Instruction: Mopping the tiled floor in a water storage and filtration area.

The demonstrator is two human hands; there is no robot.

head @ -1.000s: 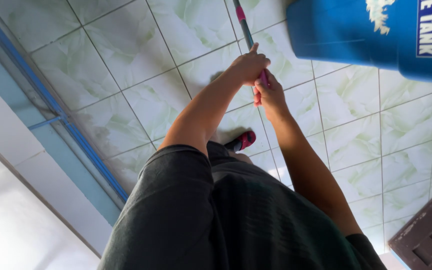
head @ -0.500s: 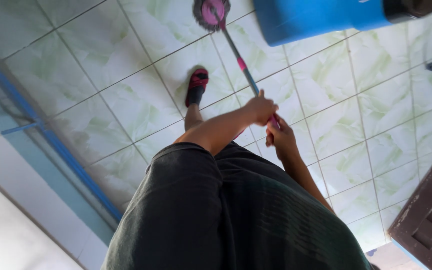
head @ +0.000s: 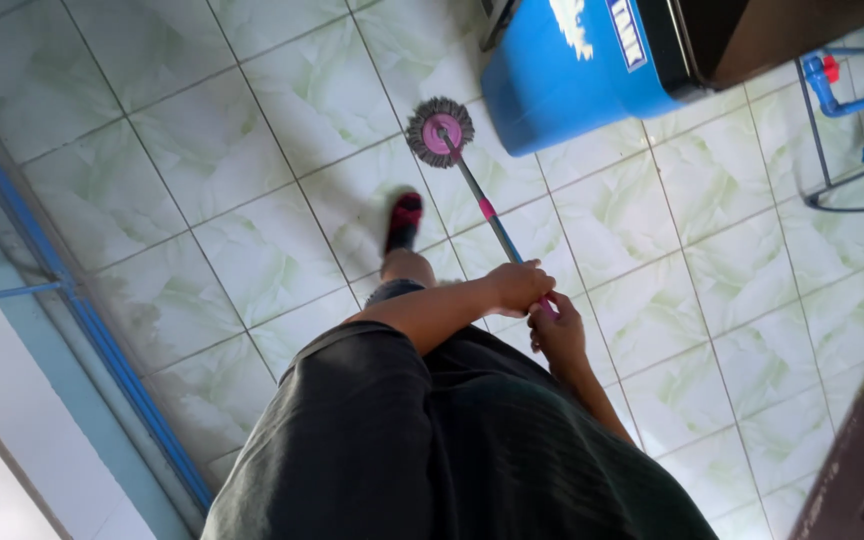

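Head view, looking down your own body: both of your hands were closed around the upper end of a mop handle (head: 487, 215). Your left hand (head: 518, 287) wrapped it from above, fingers curled fully round the shaft. Your right hand (head: 556, 330) gripped just behind and below, touching or nearly touching the left. The left hand therefore sat nearer the working end.

From your hands the handle ran away from you and toward the upper left of the frame. Its long axis slanted down to the round mop head (head: 440, 131), which rested on the tiled floor (head: 202, 150) well ahead of your sandalled foot (head: 403, 221). The mop head lay just beside the lower corner of a large blue tank (head: 577, 75); whether the two touched could not be told.

The shaft was a thin, smooth metal tube with a pink collar partway along. The mop head was a flat disc, pink plastic at the centre, fringed with grey stringy fibres. The floor was glossy pale green marbled tile with dark grout lines. The tank was hard, smooth blue plastic. A blue pipe fitting (head: 842, 95) stood at the far right.
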